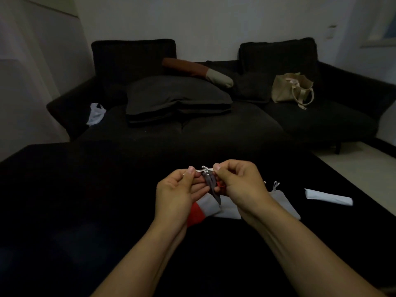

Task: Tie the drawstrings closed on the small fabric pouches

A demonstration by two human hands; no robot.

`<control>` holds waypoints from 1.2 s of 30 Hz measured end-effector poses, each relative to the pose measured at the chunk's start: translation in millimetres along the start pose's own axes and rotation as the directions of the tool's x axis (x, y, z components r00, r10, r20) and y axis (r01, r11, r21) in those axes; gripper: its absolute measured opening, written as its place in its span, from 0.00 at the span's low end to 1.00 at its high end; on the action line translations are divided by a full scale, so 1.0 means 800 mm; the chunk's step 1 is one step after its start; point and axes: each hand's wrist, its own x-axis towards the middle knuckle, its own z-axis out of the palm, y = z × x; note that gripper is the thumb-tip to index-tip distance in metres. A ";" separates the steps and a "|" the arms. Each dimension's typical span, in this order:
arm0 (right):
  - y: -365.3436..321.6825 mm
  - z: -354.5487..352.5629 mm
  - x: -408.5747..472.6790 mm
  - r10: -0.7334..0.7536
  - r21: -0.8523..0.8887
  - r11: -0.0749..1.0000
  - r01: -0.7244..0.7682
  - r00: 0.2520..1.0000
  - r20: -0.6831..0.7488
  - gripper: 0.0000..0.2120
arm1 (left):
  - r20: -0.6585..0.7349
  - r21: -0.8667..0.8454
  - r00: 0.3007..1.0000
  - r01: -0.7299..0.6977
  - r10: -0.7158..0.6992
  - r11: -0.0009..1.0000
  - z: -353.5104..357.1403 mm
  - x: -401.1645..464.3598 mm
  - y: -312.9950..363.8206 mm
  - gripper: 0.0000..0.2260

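Pouch: my grey pouch (211,185) looks light, limp.
Grip: left hand (180,189), right hand (240,185) each pinch a drawstring (200,169) end.

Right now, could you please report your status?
Left hand and right hand pinch white drawstring. Small grey fabric pouch hangs between them. Nothing obstructing.

One view only, worn on my head, looking forward and down

It sits close above my two forearms, which reach in from the bottom edge to my left hand (175,187) and right hand (240,185) near the centre, over a dark surface (85,189); the wide lens also faces straight across to a dark sofa (214,129) well beyond and pale walls, bending the edges of the room
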 end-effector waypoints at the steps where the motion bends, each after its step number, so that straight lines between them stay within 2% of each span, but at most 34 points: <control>1: 0.001 0.001 0.000 -0.006 0.000 1.000 0.006 1.000 0.003 0.12 | -0.008 -0.022 1.000 0.011 -0.011 1.000 0.001 0.000 0.000 0.11; 4: 0.004 0.001 0.001 -0.034 -0.067 0.997 0.036 0.999 0.022 0.12 | -0.037 -0.089 0.998 0.051 -0.055 0.995 0.003 0.001 -0.001 0.11; 6: 0.006 -0.004 0.004 -0.147 -0.255 0.955 0.153 0.988 0.044 0.12 | -0.028 -0.103 0.997 0.066 -0.069 0.992 0.002 0.004 0.000 0.11; 8: 0.008 -0.010 0.008 -0.199 -0.328 0.916 0.232 0.971 0.132 0.11 | 0.008 -0.050 0.998 0.069 -0.069 0.996 -0.005 0.007 0.004 0.10; 9: 0.008 -0.013 0.007 -0.158 -0.286 0.936 0.206 0.971 0.182 0.10 | 0.037 -0.029 0.996 0.083 -0.081 0.996 -0.009 0.008 0.006 0.10; 11: 0.008 -0.018 0.005 0.031 -0.129 0.992 0.012 0.945 0.325 0.10 | 0.098 -0.002 0.989 0.116 -0.115 0.993 -0.019 0.008 0.010 0.10; 12: 0.008 -0.020 0.003 0.116 -0.105 0.991 -0.080 0.909 0.400 0.11 | 0.121 0.013 0.984 0.130 -0.130 0.991 -0.023 0.008 0.010 0.10; 14: 0.010 -0.023 0.003 0.166 -0.122 0.985 -0.124 0.877 0.451 0.13 | 0.150 0.044 0.977 0.146 -0.151 0.988 -0.030 0.012 0.011 0.11; 17: 0.016 -0.029 0.013 0.161 -0.055 0.987 -0.151 0.922 0.353 0.09 | 0.152 0.085 0.968 0.186 -0.197 0.979 -0.038 0.017 0.009 0.10; 19: 0.024 -0.033 0.022 0.146 -0.100 0.987 -0.124 0.955 0.258 0.08 | 0.142 0.130 0.969 0.182 -0.200 0.975 -0.041 0.017 0.006 0.07; 20: 0.030 -0.034 0.027 0.144 -0.136 0.984 -0.119 0.970 0.198 0.09 | 0.128 0.172 0.976 0.151 -0.174 0.973 -0.042 0.017 0.003 0.06; 22: 0.046 -0.035 0.037 0.171 -0.180 0.972 -0.153 0.981 0.092 0.12 | 0.093 0.303 0.991 0.060 -0.092 0.951 -0.048 0.023 -0.007 0.11; 24: 0.065 -0.033 0.048 0.238 -0.178 0.957 -0.228 0.971 0.033 0.12 | 0.064 0.465 0.998 -0.030 0.000 0.885 -0.056 0.032 -0.015 0.15; 26: 0.083 -0.030 0.057 0.285 -0.211 0.938 -0.276 0.959 0.011 0.09 | 0.067 0.580 0.995 -0.098 0.072 0.809 -0.059 0.039 -0.022 0.15; 30: 0.103 -0.025 0.060 0.288 -0.213 0.938 -0.275 0.957 0.033 0.09 | 0.110 0.733 0.984 -0.177 0.142 0.656 -0.057 0.042 -0.033 0.13; 32: 0.113 -0.026 0.059 0.268 -0.352 0.906 -0.237 0.963 0.040 0.09 | 0.184 0.810 0.974 -0.227 0.133 0.541 -0.058 0.042 -0.039 0.13; 34: 0.127 -0.034 0.064 0.181 -0.604 0.785 -0.136 0.983 0.015 0.13 | 0.247 0.869 0.964 -0.263 0.094 0.420 -0.056 0.040 -0.043 0.14; 36: 0.137 -0.037 0.067 0.140 -0.751 0.653 -0.101 0.990 -0.011 0.18 | 0.283 0.885 0.954 -0.298 0.095 0.357 -0.055 0.040 -0.048 0.14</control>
